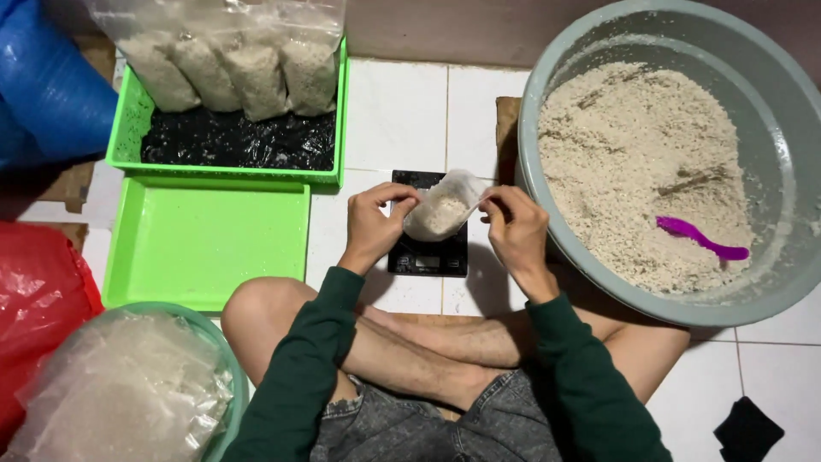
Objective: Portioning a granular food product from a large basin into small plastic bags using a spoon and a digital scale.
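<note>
A person sits cross-legged on a white tiled floor [402, 111], looking down at both hands. The left hand [374, 224] and the right hand [516, 229] together hold a small clear plastic bag [440, 205], partly filled with pale crumbly grain. Each hand pinches one side of the bag near its open top, fingers closed on the plastic, so the bag hangs between them, tilted. It is held just above a small black kitchen scale [428, 252] that sits on the floor in front of the person's knees; whether the bag touches the scale cannot be told.

To the right, close beside the right hand, stands a large grey basin [770, 103] filled with the same pale grain. A purple scoop [701, 239] lies on the grain toward the near right side of the basin.

To the far left is a green tray [128, 128] lined with black plastic, holding a row of filled bags [231, 73] leaning at its far end. Just near of it lies a second, flat green tray [205, 239]. At the near left, a round tub holds a pile of flat clear bags [120, 389], with a red plastic sack [38, 299] beside it and a blue sack [47, 85] at the far left. A small black cloth [748, 430] lies on the floor at the near right.
</note>
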